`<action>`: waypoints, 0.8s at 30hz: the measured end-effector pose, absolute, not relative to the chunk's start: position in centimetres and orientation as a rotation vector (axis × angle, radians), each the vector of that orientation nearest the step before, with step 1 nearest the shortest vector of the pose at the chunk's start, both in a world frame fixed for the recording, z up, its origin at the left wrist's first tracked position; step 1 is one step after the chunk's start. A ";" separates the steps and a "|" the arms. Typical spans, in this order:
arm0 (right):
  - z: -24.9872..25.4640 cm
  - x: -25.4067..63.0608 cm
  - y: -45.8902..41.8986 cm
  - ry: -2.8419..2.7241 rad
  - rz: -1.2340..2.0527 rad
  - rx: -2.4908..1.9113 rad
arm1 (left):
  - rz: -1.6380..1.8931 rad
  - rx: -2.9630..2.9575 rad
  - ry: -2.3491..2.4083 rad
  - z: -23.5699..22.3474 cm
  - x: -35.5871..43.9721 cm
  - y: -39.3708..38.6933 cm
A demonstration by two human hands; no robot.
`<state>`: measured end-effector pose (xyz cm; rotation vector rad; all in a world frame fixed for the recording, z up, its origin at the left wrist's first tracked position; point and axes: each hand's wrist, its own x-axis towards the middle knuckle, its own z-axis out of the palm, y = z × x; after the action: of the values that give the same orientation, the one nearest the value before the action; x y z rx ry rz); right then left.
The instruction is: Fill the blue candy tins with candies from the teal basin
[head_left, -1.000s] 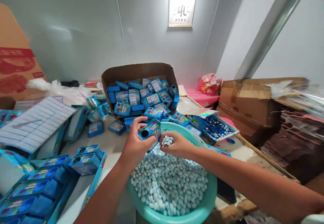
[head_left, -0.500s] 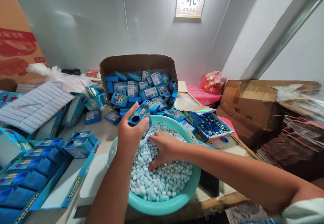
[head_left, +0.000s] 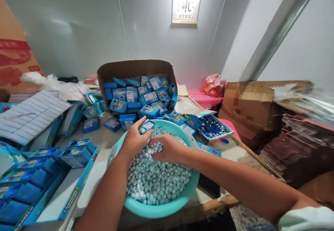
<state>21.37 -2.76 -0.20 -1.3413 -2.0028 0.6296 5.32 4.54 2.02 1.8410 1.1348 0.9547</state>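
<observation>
In my left hand (head_left: 135,138) is a small blue candy box (head_left: 146,126), its round top hole facing up, held above the far left part of a turquoise basin (head_left: 161,212). Pale blue and white candies (head_left: 159,182) fill much of that basin. My right hand (head_left: 167,148) is cupped around a handful of these candies, close beside the box and just over the heap. Its fingertips are partly hidden.
Behind the basin, a cardboard carton (head_left: 135,66) lies on its side, spilling blue boxes. A tray of blue caps (head_left: 215,128) sits to the right. At left stands a display box (head_left: 70,192) with rows of blue boxes. Larger cartons (head_left: 250,105) are at far right.
My right hand has lifted out of the candy heap with a handful and come up beside the box. My left hand has tilted the box more upright. The view has shifted slightly.
</observation>
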 end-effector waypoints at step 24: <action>4.7 16.5 3.4 -0.827 1.008 -0.924 | 0.894 1.817 0.831 1.3 5.9 4.5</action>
<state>16.49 3.42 4.67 -0.9238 -0.8271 1.0081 5.88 4.49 1.31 1.8174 0.8308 0.8945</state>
